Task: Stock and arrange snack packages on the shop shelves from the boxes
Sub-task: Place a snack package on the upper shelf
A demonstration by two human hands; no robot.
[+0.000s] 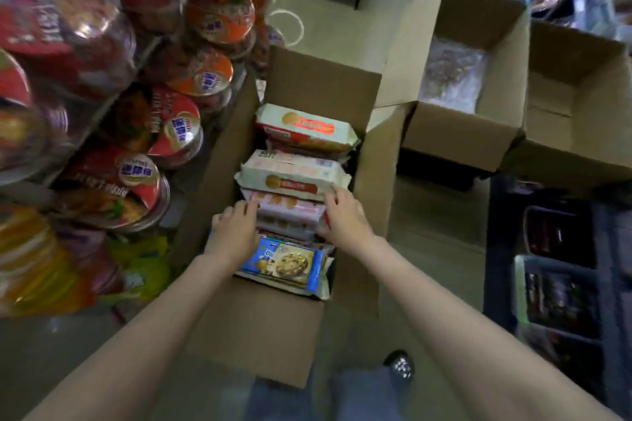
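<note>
**Clerk:** Item one — what is in hand?

**Operator:** Pink biscuit pack (pixel 290 212), lying flat in the open carton (pixel 328 85) on the floor, mid-row among other packs. From my feed, the left hand (pixel 234 232) has its fingers curled over the pack's left end and the right hand (pixel 345 215) clasps its right end. I judge this the pick-up step: lifting stock out of the box, nothing shelved from this grasp yet.

**Clerk:** Neighbours in the carton?

**Operator:** Cream biscuit pack (pixel 290 178) touching it on the far side, a second cream pack (pixel 307 128) beyond that, and a blue cookie pack (pixel 284 261) on the near side, partly under the left wrist. More packs show beneath.

**Clerk:** Next move calls for?

**Operator:** A level lift straight up with both hands, so the cream pack resting against it isn't dragged along, then a turn left toward the shelves.

**Clerk:** Surroundings and obstructions?

**Operator:** Shelf of noodle bowls (pixel 178 126) just left of the carton — packed close, blurred, so I cannot tell where a free slot lies. Yellow bags (pixel 143 270) on the lowest level. The carton's raised left flap (pixel 222 161) stands between box and shelf. Right: second carton (pixel 461 133) holding clear wrapping, a third carton (pixel 581 113) beside it, dark crates (pixel 561 284) nearer.
</note>
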